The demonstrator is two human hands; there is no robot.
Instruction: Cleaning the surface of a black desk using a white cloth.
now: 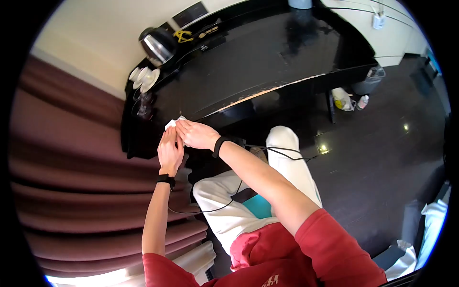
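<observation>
A piece of white tissue or cloth (170, 124) shows from under my fingertips at the near left part of a black desk (229, 82). My left hand (170, 150) lies on it from below, fingers straight and together. From the right, my right hand (198, 134) comes against the left fingers and also grips the white piece. Most of the piece is hidden beneath both hands. Just beyond them on the desktop stand dark transparent glasses (145, 107), and farther back there are white cups on saucers (147, 78).
An electric kettle (157, 46) stands at the back left, near a yellow cord (183, 36). The desk's front edge is chipped. Brown curtains (89, 201) hang at left. Black cables (287, 149) cross my legs. A bin (369, 81), a bag (342, 98) and a bottle (363, 102) are on the floor.
</observation>
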